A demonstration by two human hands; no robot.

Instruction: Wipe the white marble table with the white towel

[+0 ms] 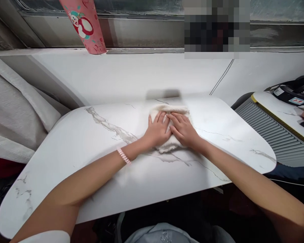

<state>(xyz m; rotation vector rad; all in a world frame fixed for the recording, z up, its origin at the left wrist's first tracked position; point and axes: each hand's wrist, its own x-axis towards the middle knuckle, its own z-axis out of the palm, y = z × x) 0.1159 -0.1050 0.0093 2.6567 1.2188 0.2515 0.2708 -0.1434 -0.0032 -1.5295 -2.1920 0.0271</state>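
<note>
A small white fluffy towel (171,110), folded into a compact pad, lies on the white marble-patterned table (91,141) a little beyond its middle. My left hand (157,131) lies flat on the towel's left half, fingers stretched forward. My right hand (182,129) lies flat on the right half, its fingers angled left and touching the left hand's fingers. Both palms press down on the towel and cover most of it. A pink beaded bracelet (124,156) circles my left wrist.
A pink tube with a snowman print (84,23) leans at the window ledge behind the table. A grey cushion (12,111) sits at the left. At the right stand a ribbed grey panel (266,131) and another white surface (281,111) with a black bag (296,91).
</note>
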